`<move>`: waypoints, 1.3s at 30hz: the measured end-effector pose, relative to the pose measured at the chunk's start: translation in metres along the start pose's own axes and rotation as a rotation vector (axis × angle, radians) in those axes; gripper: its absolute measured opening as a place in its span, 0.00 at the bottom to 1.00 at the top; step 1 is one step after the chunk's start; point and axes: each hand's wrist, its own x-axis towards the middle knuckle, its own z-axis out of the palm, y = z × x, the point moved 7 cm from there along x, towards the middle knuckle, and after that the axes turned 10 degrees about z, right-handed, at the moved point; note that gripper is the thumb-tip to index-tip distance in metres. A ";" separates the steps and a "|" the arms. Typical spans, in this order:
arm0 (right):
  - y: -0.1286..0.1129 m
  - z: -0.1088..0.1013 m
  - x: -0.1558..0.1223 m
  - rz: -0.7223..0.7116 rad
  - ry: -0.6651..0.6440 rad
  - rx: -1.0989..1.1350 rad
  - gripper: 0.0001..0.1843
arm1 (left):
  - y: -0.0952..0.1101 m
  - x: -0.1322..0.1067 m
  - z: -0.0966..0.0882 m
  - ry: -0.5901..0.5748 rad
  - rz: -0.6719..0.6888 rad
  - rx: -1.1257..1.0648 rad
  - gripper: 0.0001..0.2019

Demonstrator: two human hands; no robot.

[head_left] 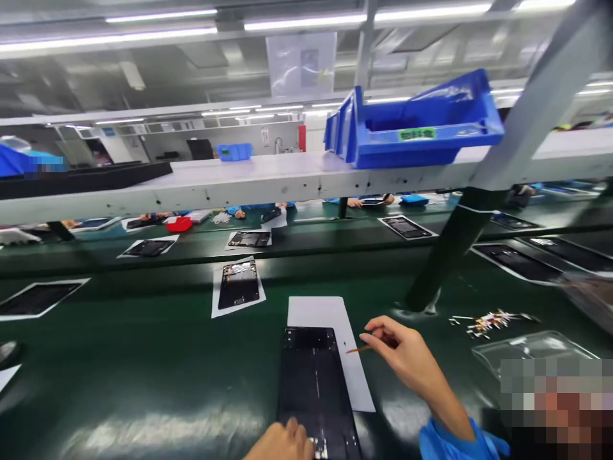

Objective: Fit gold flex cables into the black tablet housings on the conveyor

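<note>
A black tablet housing (311, 377) lies on a white sheet of paper (357, 377), with a metallic part near its lower end. My left hand (282, 442) has its fingers curled at the housing's lower left edge, partly cut off by the bottom of the view. Above the paper, right of the housing, my right hand (407, 358) pinches a thin orange-brown strip (359, 349) between thumb and fingertips. The strip's free end points left toward the housing. Farther right, a pile of small flex-cable-like parts (491, 323) rests on the green bench (191, 383).
A clear plastic tray (536, 348) sits at the right. One slanted post (445, 249) rises behind my right hand to a white shelf (278, 182) bearing blue bins (416, 131). Other tablet housings (239, 284) lie on paper farther back, where co-workers' hands (354, 202) show.
</note>
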 end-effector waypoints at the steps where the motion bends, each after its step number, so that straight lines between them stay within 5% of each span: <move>1: -0.009 -0.001 -0.002 -0.015 0.021 0.008 0.15 | -0.006 -0.001 -0.016 -0.003 -0.027 0.002 0.05; 4: -0.027 -0.016 -0.009 -0.049 0.164 0.016 0.15 | -0.032 0.001 -0.070 0.029 -0.051 0.002 0.01; 7: -0.029 -0.033 -0.015 -0.054 0.289 0.031 0.15 | -0.056 0.015 -0.092 0.057 -0.017 0.039 0.04; 12: -0.010 -0.041 -0.027 0.000 0.318 0.043 0.18 | -0.065 0.046 -0.047 0.068 0.044 0.080 0.02; 17: 0.017 -0.055 -0.045 0.079 0.353 0.017 0.19 | -0.060 0.035 -0.016 0.051 0.028 0.028 0.03; 25: 0.010 -0.045 -0.052 0.042 0.237 0.000 0.18 | -0.059 0.044 -0.022 0.009 0.105 0.107 0.02; 31: -0.014 -0.031 -0.057 -0.010 0.189 -0.012 0.16 | -0.019 0.034 -0.020 0.071 0.169 0.090 0.04; 35: -0.037 -0.019 -0.068 -0.066 0.034 -0.093 0.12 | -0.001 0.003 -0.021 0.003 0.090 -0.090 0.05; 39: -0.058 0.008 -0.077 -0.103 -0.197 -0.130 0.10 | -0.037 -0.030 -0.064 0.202 -0.255 -0.593 0.09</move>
